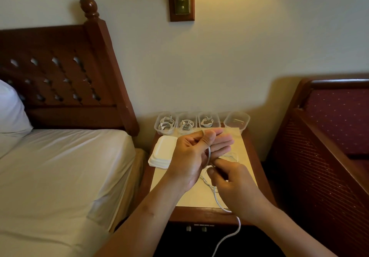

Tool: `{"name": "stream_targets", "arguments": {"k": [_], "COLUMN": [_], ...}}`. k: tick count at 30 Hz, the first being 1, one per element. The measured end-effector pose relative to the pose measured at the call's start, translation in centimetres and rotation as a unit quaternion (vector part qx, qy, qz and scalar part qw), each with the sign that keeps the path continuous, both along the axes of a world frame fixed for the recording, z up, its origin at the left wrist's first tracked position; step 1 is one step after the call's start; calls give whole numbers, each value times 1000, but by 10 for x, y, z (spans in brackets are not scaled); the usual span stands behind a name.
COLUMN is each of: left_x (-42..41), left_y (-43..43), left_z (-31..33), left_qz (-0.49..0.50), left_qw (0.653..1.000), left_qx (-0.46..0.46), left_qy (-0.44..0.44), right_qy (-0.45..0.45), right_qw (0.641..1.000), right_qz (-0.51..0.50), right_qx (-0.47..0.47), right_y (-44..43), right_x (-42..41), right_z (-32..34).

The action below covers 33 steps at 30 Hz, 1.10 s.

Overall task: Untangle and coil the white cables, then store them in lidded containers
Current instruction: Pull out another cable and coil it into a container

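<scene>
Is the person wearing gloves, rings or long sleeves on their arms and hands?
No gloves. The left hand and right hand are bare, with no ring, watch or bracelet that shows. Both forearms are bare too, so no sleeves reach into view.

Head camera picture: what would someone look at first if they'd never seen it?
First, the two hands in the middle: the left hand holds a thin white cable under its thumb, and the right hand pinches that cable. Behind them, four clear plastic tubs line the back of the wooden nightstand, three with coiled cables inside. A stack of white lids lies left of the hands.
</scene>
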State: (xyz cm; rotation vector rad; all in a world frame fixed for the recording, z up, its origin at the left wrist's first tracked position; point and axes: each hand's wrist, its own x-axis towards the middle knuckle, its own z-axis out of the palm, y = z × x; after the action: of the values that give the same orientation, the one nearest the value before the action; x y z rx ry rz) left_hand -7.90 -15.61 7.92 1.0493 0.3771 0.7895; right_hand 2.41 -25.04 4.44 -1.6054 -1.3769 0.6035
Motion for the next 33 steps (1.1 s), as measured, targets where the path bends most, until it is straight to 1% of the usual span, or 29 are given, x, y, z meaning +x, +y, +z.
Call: {"name": "stream_targets", "arguments": {"k": [2,4,8,10,12,15,16,17,18,20,21,24,27,30,33], "left_x": [4,8,12,13,11,3,0,-4,-7,-14,-15,-17,-15,-15,-17], "left_y": [-2,-4,1,5,8,10,10,11,12,14,14,10,5,2,0], "left_z": [-1,1,8,8,5,4,6,9,11,16,17,12,8,9,9], "left_qz": [22,27,11,13,12,-26,-42,-59,-82,-144,-172,-213,-242,-265,-294], "left_qw": [996,990,991,982,954,885,862,850,854,887,901,924,944,951,950], "left_qx": [66,108,99,136,227,364,401,418,406,329,291,233,167,117,73], "left_qy": [57,89,91,127,198,290,307,316,314,290,272,215,152,110,75], "right_qy": [-42,-58,-99,-115,-136,-188,-182,-152,-106,-29,-10,25,11,12,69], "right_qw": [999,997,994,993,990,982,983,987,992,995,994,988,979,975,972], "right_qz": [16,23,19,19,19,29,37,46,58,74,74,58,55,26,20], "right_qx": [-23,-37,-28,-30,-36,-6,12,27,40,62,76,143,195,220,225], "right_y": [-2,-3,-1,-2,-5,-11,-14,-16,-18,-21,-22,-22,-18,-11,-8], "right_x": [3,6,3,4,10,17,21,25,29,36,38,40,44,49,50], "right_z": [3,5,11,17,24,37,42,46,50,56,58,64,66,60,54]}}
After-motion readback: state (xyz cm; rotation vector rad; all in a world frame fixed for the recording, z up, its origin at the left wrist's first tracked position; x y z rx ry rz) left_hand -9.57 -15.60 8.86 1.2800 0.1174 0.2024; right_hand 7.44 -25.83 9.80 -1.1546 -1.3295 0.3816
